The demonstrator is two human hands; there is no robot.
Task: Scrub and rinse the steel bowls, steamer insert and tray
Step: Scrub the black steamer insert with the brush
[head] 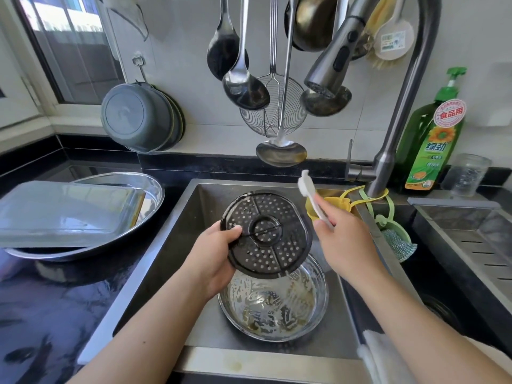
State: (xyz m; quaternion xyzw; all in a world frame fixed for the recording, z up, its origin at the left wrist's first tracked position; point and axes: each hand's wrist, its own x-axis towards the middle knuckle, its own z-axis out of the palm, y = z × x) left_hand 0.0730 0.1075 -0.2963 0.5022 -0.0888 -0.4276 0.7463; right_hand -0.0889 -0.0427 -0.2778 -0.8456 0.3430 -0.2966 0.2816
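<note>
My left hand (216,252) grips the left rim of a dark round perforated steamer insert (267,235), holding it tilted above the sink (182,234). My right hand (346,245) holds a white brush (311,198) by its handle, bristle end up, just right of the insert and apart from it. Below the insert a steel bowl (273,300) with soapy, greasy residue sits on the sink floor. On the left counter a rectangular steel tray (63,212) lies upside down in a wide steel bowl (110,245).
The pull-down faucet head (332,59) hangs above the sink, no water running. Ladles and a wire skimmer (273,106) hang on the wall. A green detergent bottle (432,139) and a glass jar (465,174) stand at the back right. A drain rack (476,245) is on the right.
</note>
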